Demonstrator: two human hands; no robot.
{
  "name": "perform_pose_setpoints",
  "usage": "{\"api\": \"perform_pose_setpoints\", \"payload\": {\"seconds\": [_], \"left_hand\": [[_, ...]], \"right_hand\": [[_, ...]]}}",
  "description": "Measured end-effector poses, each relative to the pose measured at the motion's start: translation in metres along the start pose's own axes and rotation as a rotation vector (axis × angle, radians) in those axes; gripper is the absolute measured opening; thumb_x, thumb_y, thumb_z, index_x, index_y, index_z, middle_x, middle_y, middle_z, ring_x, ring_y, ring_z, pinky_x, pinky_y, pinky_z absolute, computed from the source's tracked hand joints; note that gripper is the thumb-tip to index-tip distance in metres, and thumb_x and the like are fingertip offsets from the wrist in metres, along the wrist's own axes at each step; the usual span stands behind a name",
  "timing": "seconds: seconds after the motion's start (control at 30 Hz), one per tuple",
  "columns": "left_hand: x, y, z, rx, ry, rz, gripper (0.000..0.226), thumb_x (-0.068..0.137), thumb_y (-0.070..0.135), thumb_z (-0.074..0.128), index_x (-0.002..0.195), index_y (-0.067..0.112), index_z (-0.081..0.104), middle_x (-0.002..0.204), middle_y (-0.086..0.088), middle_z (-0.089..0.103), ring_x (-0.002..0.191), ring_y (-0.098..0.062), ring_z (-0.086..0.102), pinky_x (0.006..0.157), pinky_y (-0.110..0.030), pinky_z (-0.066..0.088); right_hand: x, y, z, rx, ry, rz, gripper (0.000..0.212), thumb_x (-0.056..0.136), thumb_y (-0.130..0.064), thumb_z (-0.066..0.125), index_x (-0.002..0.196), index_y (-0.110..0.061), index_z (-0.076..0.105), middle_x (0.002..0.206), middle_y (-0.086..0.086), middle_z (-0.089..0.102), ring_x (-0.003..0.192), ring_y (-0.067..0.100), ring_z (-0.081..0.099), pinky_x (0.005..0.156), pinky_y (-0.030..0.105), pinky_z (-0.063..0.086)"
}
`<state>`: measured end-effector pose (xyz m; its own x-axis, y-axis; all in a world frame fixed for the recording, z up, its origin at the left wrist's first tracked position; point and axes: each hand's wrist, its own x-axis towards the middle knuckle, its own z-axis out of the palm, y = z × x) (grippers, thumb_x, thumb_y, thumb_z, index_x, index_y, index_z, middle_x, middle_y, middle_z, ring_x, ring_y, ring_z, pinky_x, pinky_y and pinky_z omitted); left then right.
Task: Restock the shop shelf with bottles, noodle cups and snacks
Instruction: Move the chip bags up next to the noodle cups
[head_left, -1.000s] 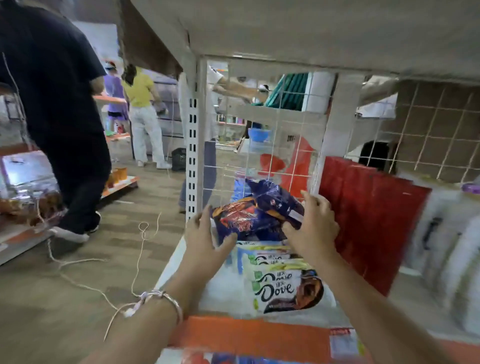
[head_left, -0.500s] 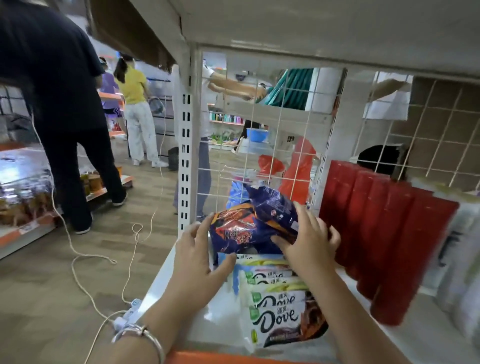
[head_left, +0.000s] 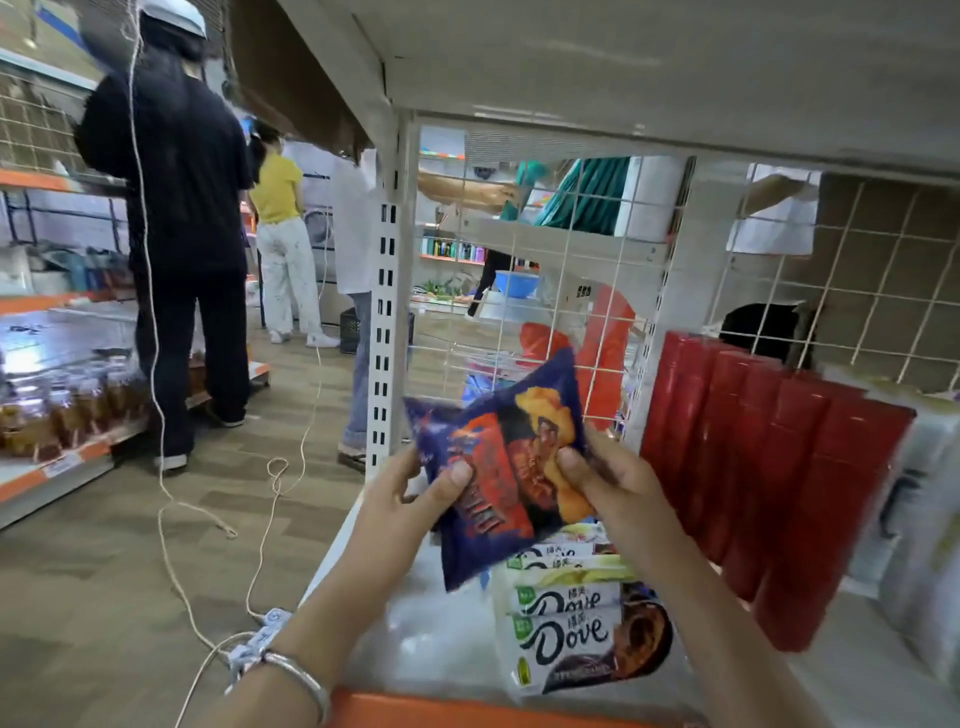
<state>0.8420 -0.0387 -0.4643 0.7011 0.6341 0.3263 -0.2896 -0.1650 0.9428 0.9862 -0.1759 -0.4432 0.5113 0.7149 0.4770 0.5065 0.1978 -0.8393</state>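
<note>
Both the left hand (head_left: 400, 506) and right hand (head_left: 613, 483) pinch one snack bag (head_left: 501, 467), lifted clear. Probably to square it before setting it behind the Dove packs (head_left: 576, 623) just below.

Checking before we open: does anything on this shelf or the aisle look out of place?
The blue and orange snack packet is off the shelf, held tilted by the left hand and right hand above the lying Dove chocolate packs. A white cord trails in loops across the aisle floor, a likely trip hazard.
</note>
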Motion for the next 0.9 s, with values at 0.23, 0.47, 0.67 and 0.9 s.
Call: {"api": "perform_pose_setpoints", "payload": {"seconds": [0.23, 0.47, 0.67, 0.9], "left_hand": [[0.005, 0.005, -0.012, -0.432, 0.137, -0.132, 0.022, 0.076, 0.016, 0.065, 0.098, 0.013, 0.068, 0.089, -0.002, 0.076, 0.076, -0.012, 0.073, 0.069, -0.025, 0.059], [0.012, 0.0, -0.027, -0.546, 0.191, -0.174, 0.033, 0.08, 0.012, 0.065, 0.113, 0.009, 0.063, 0.105, -0.007, 0.073, 0.09, -0.017, 0.072, 0.076, -0.025, 0.059], [0.018, -0.008, -0.027, -0.555, 0.243, -0.221, 0.038, 0.082, 0.005, 0.066, 0.12, 0.005, 0.059, 0.113, -0.014, 0.069, 0.104, -0.026, 0.066, 0.088, -0.032, 0.053], [0.022, -0.018, -0.034, -0.686, 0.29, -0.228, 0.029, 0.084, 0.016, 0.066, 0.113, 0.014, 0.062, 0.114, -0.009, 0.068, 0.104, -0.023, 0.065, 0.086, -0.03, 0.055]], "right_hand": [[0.007, 0.005, 0.002, -0.129, 0.308, 0.101, 0.032, 0.09, -0.056, 0.047, 0.104, -0.033, 0.065, 0.105, -0.007, 0.069, 0.106, 0.014, 0.062, 0.091, 0.031, 0.049], [0.028, 0.019, -0.025, -0.364, 0.262, 0.539, 0.036, 0.091, -0.02, 0.053, 0.113, 0.007, 0.062, 0.119, 0.011, 0.065, 0.073, 0.016, 0.053, 0.068, 0.029, 0.037], [0.051, 0.018, 0.0, -0.484, 0.203, 0.65, 0.083, 0.063, -0.072, 0.059, 0.123, -0.013, 0.056, 0.111, 0.004, 0.065, 0.095, 0.021, 0.062, 0.08, 0.031, 0.048], [0.059, 0.019, 0.029, -0.494, 0.098, 0.635, 0.062, 0.078, -0.04, 0.073, 0.125, -0.005, 0.054, 0.108, 0.009, 0.063, 0.094, 0.025, 0.06, 0.072, 0.028, 0.042]]}}
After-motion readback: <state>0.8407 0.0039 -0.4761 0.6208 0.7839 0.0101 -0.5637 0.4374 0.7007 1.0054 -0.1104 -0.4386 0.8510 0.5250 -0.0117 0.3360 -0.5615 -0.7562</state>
